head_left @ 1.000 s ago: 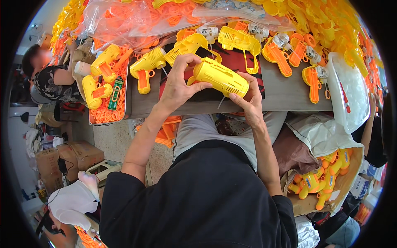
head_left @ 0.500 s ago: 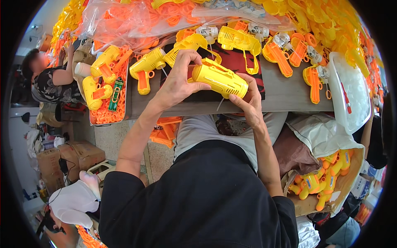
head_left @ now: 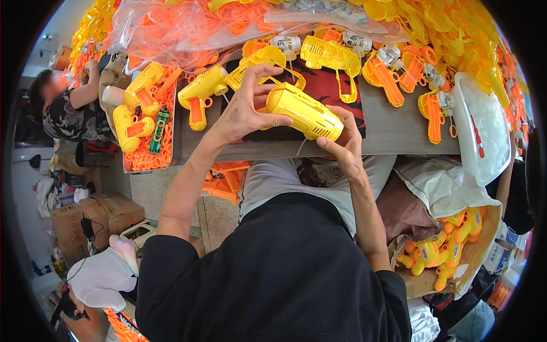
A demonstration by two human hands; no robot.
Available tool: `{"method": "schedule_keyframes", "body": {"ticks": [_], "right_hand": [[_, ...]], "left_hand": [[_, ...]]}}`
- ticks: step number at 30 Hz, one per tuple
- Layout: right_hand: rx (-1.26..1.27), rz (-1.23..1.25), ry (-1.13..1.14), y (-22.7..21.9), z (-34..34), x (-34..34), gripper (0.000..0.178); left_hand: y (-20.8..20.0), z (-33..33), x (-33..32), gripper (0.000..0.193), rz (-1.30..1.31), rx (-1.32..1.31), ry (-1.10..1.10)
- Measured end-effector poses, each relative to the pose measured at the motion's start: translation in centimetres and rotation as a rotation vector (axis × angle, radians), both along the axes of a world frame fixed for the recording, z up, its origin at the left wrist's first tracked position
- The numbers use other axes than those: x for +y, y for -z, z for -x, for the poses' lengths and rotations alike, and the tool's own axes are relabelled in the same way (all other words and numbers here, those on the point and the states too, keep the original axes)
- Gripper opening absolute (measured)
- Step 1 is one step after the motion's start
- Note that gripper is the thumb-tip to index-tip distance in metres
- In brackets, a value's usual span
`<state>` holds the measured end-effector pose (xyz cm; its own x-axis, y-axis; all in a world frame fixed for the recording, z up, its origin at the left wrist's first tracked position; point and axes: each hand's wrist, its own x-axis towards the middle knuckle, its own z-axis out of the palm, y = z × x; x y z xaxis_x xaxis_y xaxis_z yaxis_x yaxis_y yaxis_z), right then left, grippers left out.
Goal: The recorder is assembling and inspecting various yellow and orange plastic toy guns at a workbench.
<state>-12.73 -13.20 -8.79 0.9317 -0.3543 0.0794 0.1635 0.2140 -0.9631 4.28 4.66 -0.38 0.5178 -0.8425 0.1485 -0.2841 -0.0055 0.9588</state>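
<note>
Between my hands is a yellow plastic toy gun body [head_left: 303, 112], a rounded barrel-like piece with slots, held tilted above the near edge of the table. My left hand [head_left: 250, 111] has its thumb and lower fingers on the left end, while its index finger is lifted. My right hand [head_left: 346, 139] grips the other end, thumb on the near side and fingers behind. A thin wire hangs from its underside. Just beyond lie open yellow toy gun shells [head_left: 330, 57] on a black and red mat [head_left: 354, 122]. To the left lies a yellow toy gun with an orange grip [head_left: 200, 94].
Orange grip parts with clear pieces [head_left: 383, 80] lie on the right of the table, by a white tub [head_left: 484, 131] holding a red screwdriver. A box of orange rings [head_left: 149, 162] stands left. An open sack [head_left: 450, 185] of yellow-orange toys is lower right. Another person [head_left: 68, 102] sits far left.
The yellow body has rolled slightly in my hands, showing more of its smooth side. My left index finger has lifted away from it. The person at far left has moved an arm.
</note>
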Motion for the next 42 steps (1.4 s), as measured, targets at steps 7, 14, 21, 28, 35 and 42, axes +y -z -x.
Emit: {"method": "schedule_keyframes", "body": {"ticks": [7, 14, 21, 28, 35, 42], "right_hand": [[-0.044, -0.056, -0.018, 0.1, -0.1, -0.4, 0.067], [-0.098, 0.792, 0.314, -6.1, -1.2, 1.6, 0.070], [-0.019, 0.694, 0.016, -6.8, -3.8, 1.8, 0.050], [0.103, 0.319, 0.086, -6.8, -3.0, 0.7, 0.017], [-0.133, 0.267, -0.017, -6.3, -1.9, -0.3, 0.040], [-0.078, 0.266, 0.002, -6.5, -1.0, -1.4, 0.069]], "left_hand": [[0.8, 0.3, -0.5, 0.060, -0.044, 0.051, 0.051], [-1.1, 1.0, -0.9, 0.060, -0.120, -0.390, -0.002], [0.0, 1.7, 0.2, 0.060, -0.046, -0.416, -0.053], [0.5, 2.0, 1.0, 0.053, 0.074, -0.315, -0.022], [0.5, 1.4, 1.2, 0.056, 0.279, -0.351, -0.063], [-1.8, -0.4, 1.5, 0.070, -0.098, -0.518, 0.077]]}}
